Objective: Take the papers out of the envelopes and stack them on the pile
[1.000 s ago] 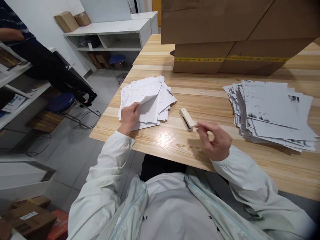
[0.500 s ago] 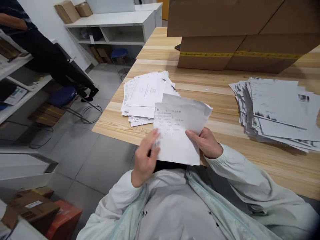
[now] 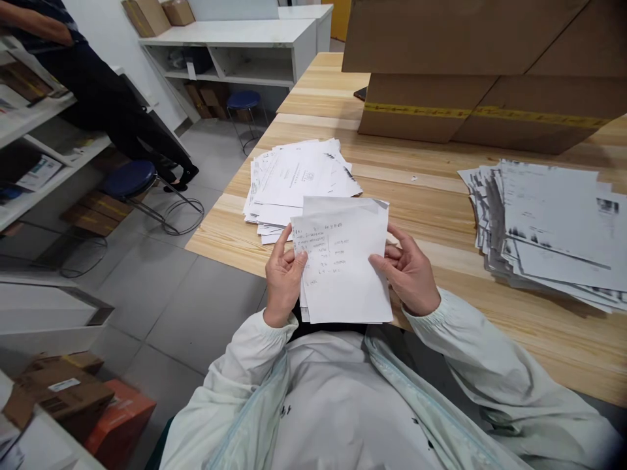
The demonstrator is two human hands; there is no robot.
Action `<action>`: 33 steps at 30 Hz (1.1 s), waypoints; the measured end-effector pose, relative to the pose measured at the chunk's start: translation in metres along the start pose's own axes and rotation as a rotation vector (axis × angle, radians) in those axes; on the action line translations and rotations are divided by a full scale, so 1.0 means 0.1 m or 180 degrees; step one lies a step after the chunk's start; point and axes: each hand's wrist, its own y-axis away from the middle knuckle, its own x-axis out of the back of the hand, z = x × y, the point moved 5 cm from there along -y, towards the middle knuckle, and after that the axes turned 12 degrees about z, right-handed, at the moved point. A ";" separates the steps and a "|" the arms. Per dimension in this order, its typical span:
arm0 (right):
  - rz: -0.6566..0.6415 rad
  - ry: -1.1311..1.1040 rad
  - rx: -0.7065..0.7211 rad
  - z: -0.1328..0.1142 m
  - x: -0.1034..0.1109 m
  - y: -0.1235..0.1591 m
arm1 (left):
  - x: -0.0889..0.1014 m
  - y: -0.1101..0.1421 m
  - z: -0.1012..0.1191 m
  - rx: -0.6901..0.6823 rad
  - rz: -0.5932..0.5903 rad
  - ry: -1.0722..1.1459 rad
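A few white paper sheets (image 3: 347, 287) with faint printed text are held between my two hands over the table's near edge. My left hand (image 3: 285, 277) grips their left side, thumb on top. On the right edge my right hand (image 3: 410, 271) is closed the same way, thumb on the front and fingers behind. Just beyond the held sheets lies a loose pile of printed papers (image 3: 298, 173). Further right spreads a larger, uneven stack of papers (image 3: 548, 202) with dark smudged print along its edges.
Large cardboard boxes (image 3: 441, 98) with yellow tape stand at the back of the wooden table (image 3: 426, 196). Blue stools (image 3: 128, 178) stand on the tiled floor at left, near a person (image 3: 102, 98) by white shelves. Boxes and an orange carton (image 3: 122, 418) sit at lower left.
My left hand has come onto the sheets' left edge and closed there. The sheets have straightened, and my right hand has shifted slightly along their right edge.
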 end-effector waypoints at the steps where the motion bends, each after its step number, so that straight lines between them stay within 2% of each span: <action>1: 0.0130 0.0076 0.0177 -0.02 0.02 0.00 | 0.02 -0.01 -0.01 -0.0030 0.0045 0.0009; 5: 0.0395 0.0289 0.0575 -0.05 0.06 0.02 | 0.06 -0.04 -0.04 -0.0273 0.0295 0.0050; 11: 0.0326 0.0182 0.0534 -0.08 0.03 0.03 | 0.06 -0.04 -0.01 -0.0618 0.0421 0.0043; 18: 0.0299 0.0098 0.0516 -0.09 0.01 0.02 | 0.05 -0.01 0.02 -0.0786 0.0463 -0.0034; 22: 0.0384 0.0174 0.0667 -0.14 0.01 0.03 | 0.05 0.01 0.02 -0.0789 0.0361 -0.0126; 25: 0.0237 0.0216 0.0763 -0.16 -0.01 0.03 | 0.08 0.01 0.02 -0.0819 0.0414 -0.0122; 33: 0.0087 0.0475 0.0658 -0.09 0.03 -0.02 | 0.10 0.04 0.05 -0.0620 0.0312 0.0016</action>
